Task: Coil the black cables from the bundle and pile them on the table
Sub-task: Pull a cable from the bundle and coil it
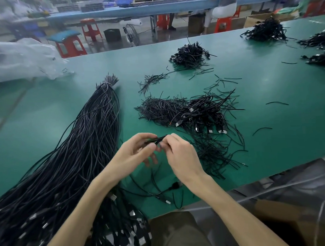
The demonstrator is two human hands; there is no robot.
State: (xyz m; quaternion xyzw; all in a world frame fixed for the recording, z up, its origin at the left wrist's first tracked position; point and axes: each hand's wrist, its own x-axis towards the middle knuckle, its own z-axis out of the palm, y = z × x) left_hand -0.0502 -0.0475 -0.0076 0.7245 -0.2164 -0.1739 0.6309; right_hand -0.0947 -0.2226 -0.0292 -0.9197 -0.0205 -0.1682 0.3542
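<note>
A long bundle of black cables (81, 144) lies on the green table (268, 104), tied near its far end, with its plug ends hanging over the near edge at lower left. My left hand (135, 153) and my right hand (179, 155) meet above the table, and both pinch one folded black cable (156, 140) between the fingertips. A pile of coiled cables with silver plugs (202, 114) sits just beyond my hands. Loose black ties (212, 154) lie to the right of my right hand. A single cable with a plug (166, 194) trails under my right forearm.
More coiled piles sit further off: one at the centre back (190, 55), others at the far right (267, 30). Short ties (151, 81) are scattered across the table. A clear plastic bag (21, 59) lies at the left edge. Red stools and a seated person are beyond the table.
</note>
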